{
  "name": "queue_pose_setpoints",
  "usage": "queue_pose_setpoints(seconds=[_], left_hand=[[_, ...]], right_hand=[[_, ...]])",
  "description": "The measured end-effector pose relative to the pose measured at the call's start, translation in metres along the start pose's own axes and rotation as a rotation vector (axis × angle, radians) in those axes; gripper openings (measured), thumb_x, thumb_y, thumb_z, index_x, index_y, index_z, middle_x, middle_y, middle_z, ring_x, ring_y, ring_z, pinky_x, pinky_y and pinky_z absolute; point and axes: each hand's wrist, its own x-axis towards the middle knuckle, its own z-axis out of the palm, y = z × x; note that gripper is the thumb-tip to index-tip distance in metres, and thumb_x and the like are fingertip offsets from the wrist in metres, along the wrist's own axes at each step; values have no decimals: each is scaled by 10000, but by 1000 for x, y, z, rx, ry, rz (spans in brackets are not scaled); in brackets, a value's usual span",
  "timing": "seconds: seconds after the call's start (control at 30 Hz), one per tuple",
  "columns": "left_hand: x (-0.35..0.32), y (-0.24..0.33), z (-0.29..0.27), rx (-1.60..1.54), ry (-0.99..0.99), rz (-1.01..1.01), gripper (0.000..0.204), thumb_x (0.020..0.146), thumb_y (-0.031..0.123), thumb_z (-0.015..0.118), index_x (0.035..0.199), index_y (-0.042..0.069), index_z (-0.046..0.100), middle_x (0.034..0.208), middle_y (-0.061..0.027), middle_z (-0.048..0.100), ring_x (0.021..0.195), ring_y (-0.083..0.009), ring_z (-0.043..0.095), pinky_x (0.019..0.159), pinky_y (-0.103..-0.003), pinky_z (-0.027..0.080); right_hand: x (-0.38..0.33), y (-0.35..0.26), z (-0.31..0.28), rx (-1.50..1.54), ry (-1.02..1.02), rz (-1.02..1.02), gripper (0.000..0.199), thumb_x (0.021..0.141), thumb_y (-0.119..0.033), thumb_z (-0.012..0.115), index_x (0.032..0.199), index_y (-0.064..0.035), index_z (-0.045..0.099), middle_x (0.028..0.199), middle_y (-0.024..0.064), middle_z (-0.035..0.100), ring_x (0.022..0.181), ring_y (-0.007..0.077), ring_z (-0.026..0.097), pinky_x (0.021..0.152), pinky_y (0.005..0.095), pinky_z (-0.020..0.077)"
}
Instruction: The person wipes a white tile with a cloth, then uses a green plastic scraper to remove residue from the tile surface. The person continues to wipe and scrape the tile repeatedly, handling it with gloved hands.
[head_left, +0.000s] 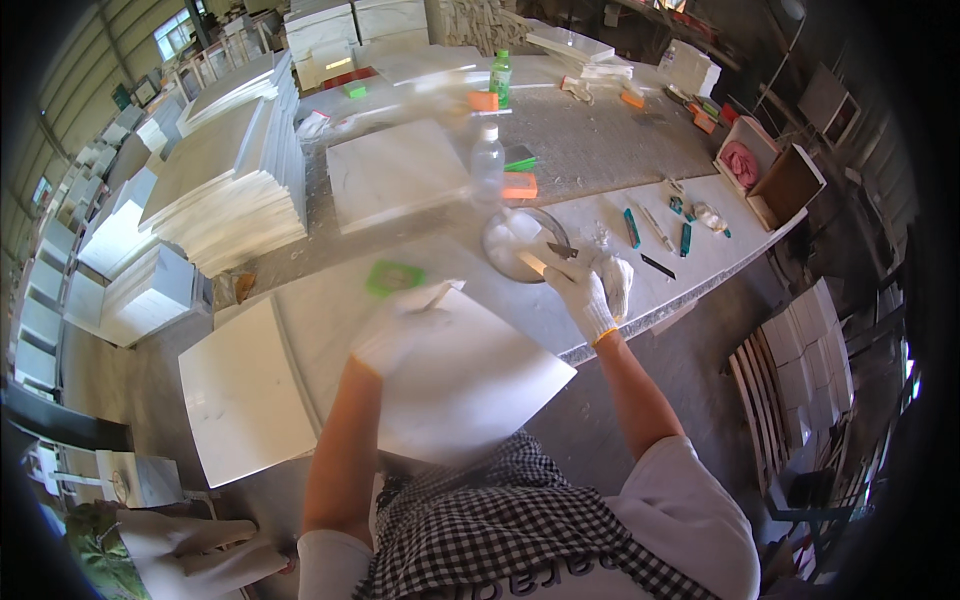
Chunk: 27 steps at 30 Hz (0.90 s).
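My right hand [580, 292], in a white knit glove with a yellow cuff, is closed on a scraper with a dark blade [562, 250] at the rim of a round metal bowl [490, 256]. White material sits in the bowl. Blurred by motion, my gloved left hand [395, 325] is over a glossy white slab [470, 380] in front of me; its fingers are too smeared to read. A second white slab [245, 395] lies to the left. Just beyond my left hand is a bright green flat piece [394, 277].
Beyond the bowl stand a clear bottle [487, 165], an orange block [519, 186] and a green bottle [501, 80]. Cutter knives [631, 228] lie on the right, before an open box [775, 170]. A tall slab stack [235, 170] rises at left; palletised blocks [800, 360] stand at right.
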Motion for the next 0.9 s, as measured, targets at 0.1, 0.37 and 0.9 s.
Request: queue_pose_setpoints(seconds=[0.1, 0.37, 0.9], left_hand=[[1, -2, 0, 43, 40, -48, 464, 877, 108, 661, 1325, 12, 588, 1184, -29, 655, 1043, -115, 570, 930, -278, 466], [1, 2, 0, 138, 36, 44, 461, 877, 103, 662, 1325, 21, 591, 1195, -32, 648, 1056, -117, 571, 945, -283, 463], [-2, -4, -1, 100, 17, 154, 460, 887, 137, 647, 1332, 31, 593, 1235, -23, 649, 1130, -110, 558, 1005, -259, 420]], right_hand=[[2, 12, -2, -89, -32, 50, 336, 918, -224, 595, 1209, -74, 668, 1009, 180, 695, 904, 285, 658, 830, 356, 491], [18, 25, -5, -381, -60, 121, 324, 882, -301, 587, 1149, -161, 706, 1021, 180, 696, 920, 369, 655, 816, 441, 498], [103, 0, 33, -915, -191, -12, 542, 851, -522, 570, 1342, -293, 571, 1220, 135, 626, 1106, 322, 614, 912, 454, 497]])
